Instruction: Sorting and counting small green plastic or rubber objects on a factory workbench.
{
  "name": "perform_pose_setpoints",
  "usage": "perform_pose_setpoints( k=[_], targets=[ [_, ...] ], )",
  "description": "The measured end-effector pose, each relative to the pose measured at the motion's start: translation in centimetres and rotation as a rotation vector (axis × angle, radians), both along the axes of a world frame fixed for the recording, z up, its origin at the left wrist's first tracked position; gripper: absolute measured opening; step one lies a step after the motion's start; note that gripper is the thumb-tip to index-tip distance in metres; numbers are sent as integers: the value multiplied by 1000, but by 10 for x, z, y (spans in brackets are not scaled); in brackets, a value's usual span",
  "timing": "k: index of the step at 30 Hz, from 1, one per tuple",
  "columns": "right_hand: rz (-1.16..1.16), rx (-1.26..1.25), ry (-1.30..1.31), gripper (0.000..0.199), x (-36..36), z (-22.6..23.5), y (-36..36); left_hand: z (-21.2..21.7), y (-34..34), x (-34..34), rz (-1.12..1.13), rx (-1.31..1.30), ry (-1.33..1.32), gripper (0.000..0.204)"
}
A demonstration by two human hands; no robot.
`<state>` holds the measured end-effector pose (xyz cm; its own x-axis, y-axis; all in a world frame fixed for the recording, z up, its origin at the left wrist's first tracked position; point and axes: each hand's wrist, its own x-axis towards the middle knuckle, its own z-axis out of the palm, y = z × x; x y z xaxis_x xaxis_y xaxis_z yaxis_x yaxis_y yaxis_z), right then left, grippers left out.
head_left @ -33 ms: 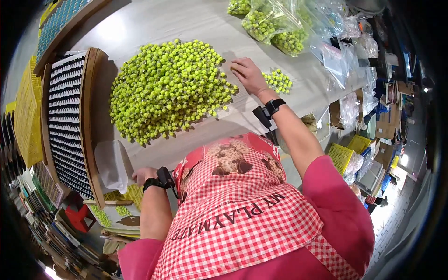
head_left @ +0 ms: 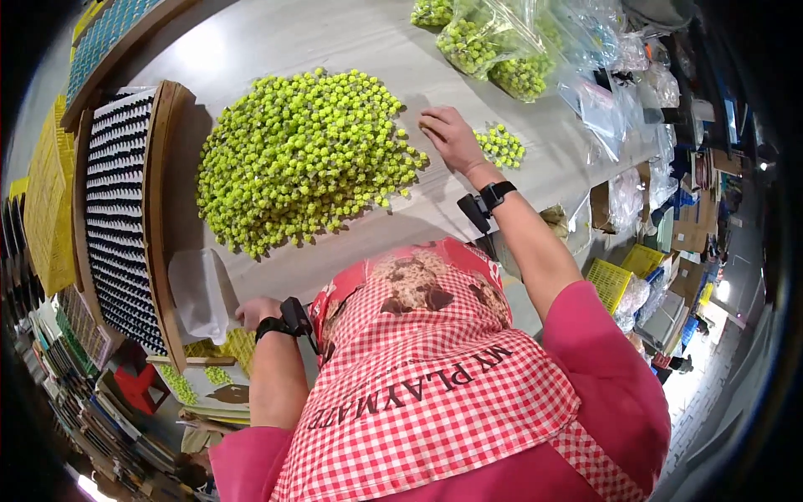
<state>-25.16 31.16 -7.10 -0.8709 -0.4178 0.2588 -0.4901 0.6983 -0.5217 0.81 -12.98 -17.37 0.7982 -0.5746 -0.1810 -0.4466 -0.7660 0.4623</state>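
A broad heap of small bright yellow-green knobbly pieces lies on the grey tabletop. Just right of the heap, my right hand is low over the table, fingers curled toward the pieces; what they hold, if anything, is hidden. A smaller cluster of the same pieces lies beside its wrist. At the table's near edge, my left hand is closed at the corner of a translucent white plastic tub; its fingertips are partly hidden. The tub sits tilted, left of my apron.
A wooden-framed rack with black-and-white rows stands along the left. A teal-gridded frame is behind it, and a yellow crate is farther left. Clear bags of green pieces and loose plastic bags crowd the back right.
My right hand has shifted very slightly to the right. The left hand, the tub and the heap look the same.
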Motion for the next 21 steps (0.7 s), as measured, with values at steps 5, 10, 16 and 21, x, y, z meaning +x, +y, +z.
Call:
perform_pose_setpoints(
  k=[5, 10, 16, 21],
  targets=[
    [5, -30, -10, 26, 34, -1, 16, 5, 2, -10, -46, 14, -105, 46],
    [67, -23, -93, 40, 49, 10, 2, -4, -1, -13, 32, -66, -163, 45],
    [54, 39, 4, 32, 46, 0, 1, 11, 3, -16, -46, -18, -73, 45],
    [-43, 134, 91, 26, 41, 3, 32, 15, 6, -16, -17, -70, -36, 45]
  ],
)
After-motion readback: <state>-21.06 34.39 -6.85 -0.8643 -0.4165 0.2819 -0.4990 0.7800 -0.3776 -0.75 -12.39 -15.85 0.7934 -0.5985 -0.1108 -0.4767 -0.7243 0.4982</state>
